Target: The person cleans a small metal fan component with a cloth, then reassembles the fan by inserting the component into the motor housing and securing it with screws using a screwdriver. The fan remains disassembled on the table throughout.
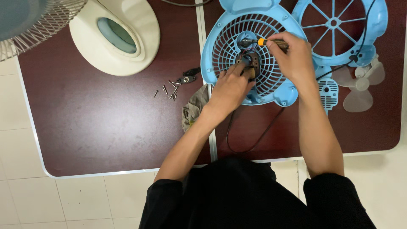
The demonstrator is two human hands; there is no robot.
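Forearms in black sleeves reach up from the near edge of a dark maroon table, which is made of two tops pushed together along a pale seam. A thin black cord loops across the bare wood just ahead of the near edge. Left of the seam, a crumpled grey rag lies beside the left wrist. The left hand has its fingers pressed together, tips resting on a small dark motor at the middle of a round light blue fan grille. The right hand pinches a screwdriver with an orange collar and brown handle, its tip aimed left at the grille's hub. The grille sits just right of the seam, toward the far edge.

Loose screws and a small black bracket are scattered left of the grille, with open tabletop around and before them. A clear fan blade lies near the right edge. A second blue grille ring sits at the far right corner. A cream oval fan base rests by the far edge of the left top, and a wire fan guard overhangs the far left corner.
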